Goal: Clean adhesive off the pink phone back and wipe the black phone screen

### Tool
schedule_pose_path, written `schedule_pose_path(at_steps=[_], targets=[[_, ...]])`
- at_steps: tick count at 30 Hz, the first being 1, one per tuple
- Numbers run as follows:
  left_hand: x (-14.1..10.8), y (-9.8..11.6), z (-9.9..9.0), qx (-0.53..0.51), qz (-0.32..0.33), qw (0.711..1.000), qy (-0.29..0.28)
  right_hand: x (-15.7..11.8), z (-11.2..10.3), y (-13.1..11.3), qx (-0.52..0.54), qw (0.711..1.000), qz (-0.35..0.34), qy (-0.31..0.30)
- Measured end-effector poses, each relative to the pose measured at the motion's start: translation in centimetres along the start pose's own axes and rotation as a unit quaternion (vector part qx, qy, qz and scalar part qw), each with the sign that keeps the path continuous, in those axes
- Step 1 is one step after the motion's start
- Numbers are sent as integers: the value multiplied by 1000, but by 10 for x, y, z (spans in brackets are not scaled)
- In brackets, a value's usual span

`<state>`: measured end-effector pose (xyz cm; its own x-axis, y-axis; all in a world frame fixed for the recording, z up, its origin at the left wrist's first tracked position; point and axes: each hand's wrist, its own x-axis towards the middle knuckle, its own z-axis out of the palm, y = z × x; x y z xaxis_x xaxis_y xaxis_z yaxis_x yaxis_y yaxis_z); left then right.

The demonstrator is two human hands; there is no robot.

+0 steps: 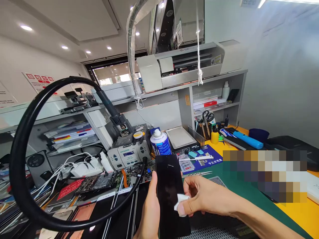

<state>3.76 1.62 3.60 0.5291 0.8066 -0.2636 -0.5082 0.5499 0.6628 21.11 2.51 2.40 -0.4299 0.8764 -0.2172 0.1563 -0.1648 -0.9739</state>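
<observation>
Apparently wiping, with what remains unclear.
Left hand [151,209] is gripping a phone [168,186]; right hand [199,196], opposite, is pinching a wipe [182,197] against it.

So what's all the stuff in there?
Phone: 1, black, between the hands
Small cloth: 1, white, against the phone's right side
Other phones: several, mostly black, lower left
Circuit boards: several, dark, behind those phones
Power strip: 1, white, left
Thick hose: 1, black, looped, left
Spray can: 1, blue and white, behind the phone
Control box: 1, grey, left of the can
Work mat: 1, green, right
Small bottle: 1, yellow, near the scissors
Scissors: 1 pair, black handles, below the shelf
Big machine: 1, pale grey, atop the shelf
Left hand: 1, bare, holding the phone
Right hand: 1, bare, pinching the cloth
</observation>
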Motion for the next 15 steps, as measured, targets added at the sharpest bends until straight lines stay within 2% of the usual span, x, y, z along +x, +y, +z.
schedule_pose_path(at_steps=[3,5,7,11,13,15], targets=[[1,0,0,-41,-4,998,-40,1,3,2,-15,1000,-14,3],[1,-1,-1,-28,15,999,-19,2,4,1,-18,999,-27,12],[0,0,-2,-8,25,999,28,2,4,0,-17,998,-40,35],[-2,1,-2,35,-27,994,95,0,1,-6,-20,994,-57,86],[-4,2,-1,51,-41,993,97,-2,0,-9,-20,994,-55,87],[-5,2,0,50,-25,996,74,-3,-1,-11,-15,996,-48,72]])
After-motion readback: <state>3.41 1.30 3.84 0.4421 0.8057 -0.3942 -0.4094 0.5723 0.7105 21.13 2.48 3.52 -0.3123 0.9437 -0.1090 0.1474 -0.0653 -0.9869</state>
